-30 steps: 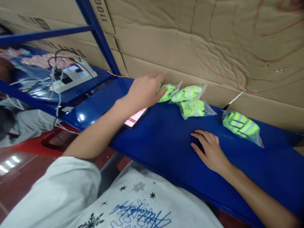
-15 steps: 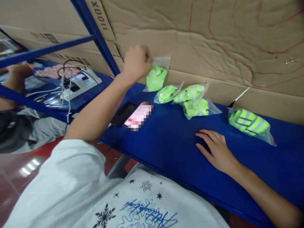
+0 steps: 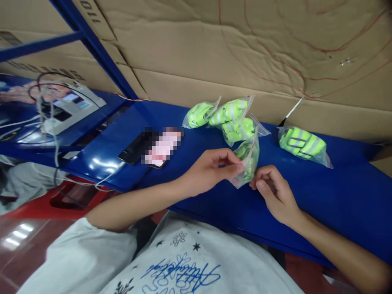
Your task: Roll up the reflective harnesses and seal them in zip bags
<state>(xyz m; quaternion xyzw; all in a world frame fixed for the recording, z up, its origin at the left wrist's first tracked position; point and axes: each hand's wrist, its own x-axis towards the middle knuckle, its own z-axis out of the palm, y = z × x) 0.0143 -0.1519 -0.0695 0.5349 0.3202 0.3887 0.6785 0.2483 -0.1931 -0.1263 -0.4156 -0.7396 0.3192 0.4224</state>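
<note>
At the far left, a white device (image 3: 65, 110) with dark and pale cables (image 3: 45, 122) trailing over it sits on a lower blue shelf (image 3: 18, 134), behind a slanting blue frame post (image 3: 92, 45). Next along, on the glossy blue bench (image 3: 352, 196), a dark phone (image 3: 134, 148) lies flat beside a second phone (image 3: 161, 149) whose screen is blurred out; a cable runs from them off the near edge.

The left hand (image 3: 205, 171) comes in over the bench from the white sleeve (image 3: 79, 257), its fingers (image 3: 234, 163) pinched closed on the left edge of a small clear zip bag (image 3: 248, 161) with a folded neon-yellow reflective item inside. The bag is held upright just above the bench, between the two hands, in front of the pile of bags. The right hand (image 3: 275, 192) meets it from the other side, its fingers (image 3: 260, 179) curled narrow and touching the bag's lower right corner; whether they grip it firmly cannot be told.

Behind the held bag, three similar bags (image 3: 226, 118) of neon-yellow strips lie in a loose cluster against the cardboard wall (image 3: 245, 49). Further right, well apart from the cluster, one more bag (image 3: 301, 143) lies alone near the wall, with a thin black-and-white strip (image 3: 290, 111) leaning on the cardboard just above it.
</note>
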